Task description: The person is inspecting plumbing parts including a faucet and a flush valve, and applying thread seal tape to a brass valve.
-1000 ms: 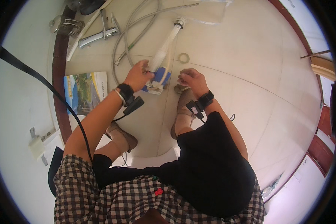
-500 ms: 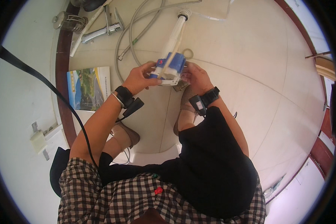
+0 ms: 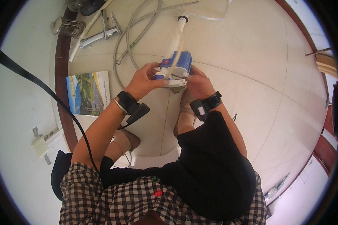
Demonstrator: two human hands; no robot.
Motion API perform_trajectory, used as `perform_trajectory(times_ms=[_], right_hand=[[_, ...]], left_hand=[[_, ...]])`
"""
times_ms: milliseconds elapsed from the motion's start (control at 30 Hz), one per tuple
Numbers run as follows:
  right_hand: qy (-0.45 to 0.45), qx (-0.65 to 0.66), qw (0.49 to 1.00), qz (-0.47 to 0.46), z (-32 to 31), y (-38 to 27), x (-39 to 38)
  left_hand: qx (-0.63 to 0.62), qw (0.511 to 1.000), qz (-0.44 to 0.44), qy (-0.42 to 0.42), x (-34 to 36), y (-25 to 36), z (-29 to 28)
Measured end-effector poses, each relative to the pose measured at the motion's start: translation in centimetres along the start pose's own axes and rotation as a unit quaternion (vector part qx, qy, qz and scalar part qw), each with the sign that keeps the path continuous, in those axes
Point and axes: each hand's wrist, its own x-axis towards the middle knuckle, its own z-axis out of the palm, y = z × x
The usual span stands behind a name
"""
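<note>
Between my two hands is a toilet fill valve [image 3: 183,60], with a blue and white body, a white ribbed shank and a black washer toward its far end. A pale flexible tube runs along its length. My left hand [image 3: 144,80] grips the near left end, thumb on top and fingers behind. My right hand [image 3: 200,83] closes on the right side, its thumb and fingers at the white arm near the blue float. The fingertips behind the valve are partly hidden. The shank points away from me, over the tiled floor.
A chrome faucet [image 3: 101,35] and grey flexible hoses [image 3: 130,41] lie on the floor at the far left. Near them are a glass jar with a metal lid [image 3: 65,28] and a colourful booklet [image 3: 87,93]. My shoes [image 3: 131,139] rest below my hands.
The valve has turned slightly, so its float and white arm show more to the right. My right-hand fingers have shifted to the white arm. My left hand keeps its grip.
</note>
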Motion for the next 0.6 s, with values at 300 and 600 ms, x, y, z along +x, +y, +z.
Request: perform_trajectory(times_ms=[300,600], right_hand=[[0.109,-0.046,0.991,0.065,0.3,1.2,-0.1],[0.141,0.036,0.987,0.066,0.8,2.3,0.2]], left_hand=[[0.277,0.932,0.187,0.14,-0.8,1.3,1.3],[0.21,0.963,0.114,0.124,-1.2,0.3,2.7]])
